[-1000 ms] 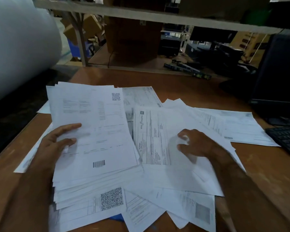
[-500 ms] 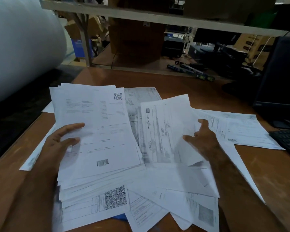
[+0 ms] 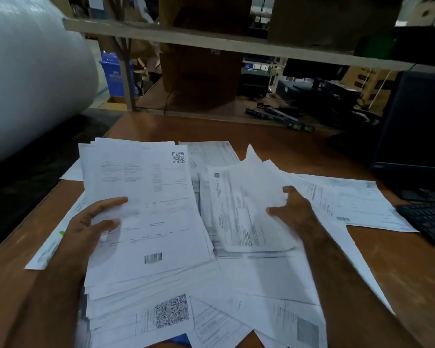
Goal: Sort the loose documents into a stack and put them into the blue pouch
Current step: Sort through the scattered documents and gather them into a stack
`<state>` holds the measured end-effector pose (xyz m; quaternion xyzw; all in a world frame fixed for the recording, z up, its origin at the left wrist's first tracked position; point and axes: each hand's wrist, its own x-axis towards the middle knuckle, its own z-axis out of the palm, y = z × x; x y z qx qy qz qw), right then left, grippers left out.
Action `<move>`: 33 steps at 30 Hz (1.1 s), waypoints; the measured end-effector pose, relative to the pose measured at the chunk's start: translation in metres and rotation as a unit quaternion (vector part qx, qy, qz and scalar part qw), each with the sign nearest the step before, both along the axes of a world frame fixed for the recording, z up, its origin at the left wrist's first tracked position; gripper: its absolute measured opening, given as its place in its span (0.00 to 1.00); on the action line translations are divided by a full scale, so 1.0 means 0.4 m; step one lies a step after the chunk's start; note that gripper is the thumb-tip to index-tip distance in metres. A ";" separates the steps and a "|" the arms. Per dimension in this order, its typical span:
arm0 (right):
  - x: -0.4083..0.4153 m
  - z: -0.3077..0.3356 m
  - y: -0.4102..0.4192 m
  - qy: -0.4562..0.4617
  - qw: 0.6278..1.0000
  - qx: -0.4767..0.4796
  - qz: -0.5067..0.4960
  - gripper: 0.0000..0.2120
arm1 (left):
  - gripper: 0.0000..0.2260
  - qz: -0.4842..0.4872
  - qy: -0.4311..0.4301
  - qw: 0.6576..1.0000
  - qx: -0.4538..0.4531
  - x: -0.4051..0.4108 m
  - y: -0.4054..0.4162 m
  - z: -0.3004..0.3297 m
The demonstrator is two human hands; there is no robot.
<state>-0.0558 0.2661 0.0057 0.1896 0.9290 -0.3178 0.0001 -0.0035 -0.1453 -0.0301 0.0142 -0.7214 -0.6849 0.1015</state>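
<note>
head view, looking down, near table (image 3: 399, 267)

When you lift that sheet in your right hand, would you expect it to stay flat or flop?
Probably flop: the sheet already curls where the right hand pinches it. It looks thin and light, so it may slide off the loose papers easily.

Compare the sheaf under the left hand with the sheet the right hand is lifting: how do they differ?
The sheaf is many sheets thick, gripped by the left hand; the lifted sheet is a thin piece the right hand pinches. The sheaf's top page reads upright with a QR code and barcode; the lifted sheet's print runs sideways. The sheaf lies fairly flat; the sheet curls upward. Both are white printed documents.
</note>
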 end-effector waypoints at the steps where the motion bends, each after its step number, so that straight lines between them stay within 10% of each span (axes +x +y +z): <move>1: 0.005 0.002 0.009 0.047 0.999 -0.014 -0.005 0.32 | 0.18 -0.001 -0.003 1.000 0.000 -0.004 -0.002 -0.001; 6: 0.023 0.065 0.052 0.233 0.969 -0.061 0.059 0.39 | 0.19 -0.005 -0.001 1.000 -0.007 -0.009 -0.002 0.001; 12: 0.024 0.117 0.033 0.332 0.841 -0.387 0.184 0.36 | 0.20 -0.025 0.000 1.000 -0.010 -0.016 0.032 0.008; 17: 0.000 0.009 -0.103 0.193 0.922 -0.133 0.309 0.24 | 0.18 -0.044 0.013 0.999 -0.024 -0.010 0.044 0.010; 20: 0.017 -0.016 -0.180 0.133 0.934 -0.136 0.302 0.29 | 0.19 -0.023 0.050 0.992 -0.111 -0.011 0.043 0.016; 24: 0.033 -0.026 -0.235 0.094 0.933 -0.154 0.311 0.35 | 0.44 -0.010 0.058 0.989 -0.132 -0.005 0.037 0.011; 33: 0.033 -0.028 -0.298 0.090 0.922 -0.048 0.374 0.38 | 0.32 -0.016 0.046 0.989 -0.141 -0.003 0.029 0.006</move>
